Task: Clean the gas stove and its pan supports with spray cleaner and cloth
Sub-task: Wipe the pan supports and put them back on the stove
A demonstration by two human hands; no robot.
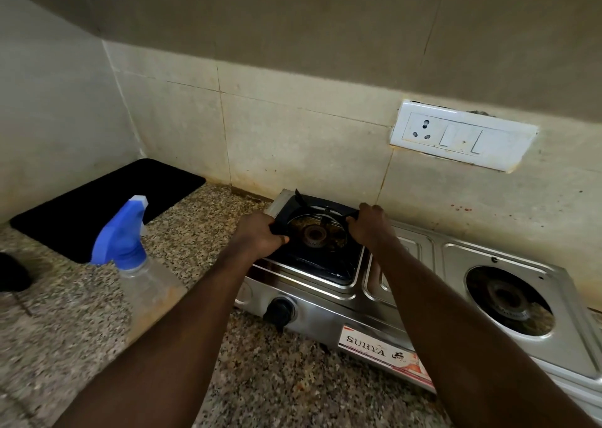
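Forearms (182, 330) stretch over granite counter (260, 378) to Surya 2-burner gas stove (325, 313). L hand (260, 235) & R hand (368, 225) have fingers clamped on opp. sides of black pan support (312, 264) over left burner. Right burner (509, 300) already bare, crumbs showing. Spray bottle (127, 241) stands beside stove; no cloth visible. Likely early stage, spraying & wiping still ahead.

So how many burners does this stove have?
2. The left burner sits inside the black pan support held by the left hand and right hand. The right burner is bare, with no support. The stove's right edge is cropped, so another may be hidden.
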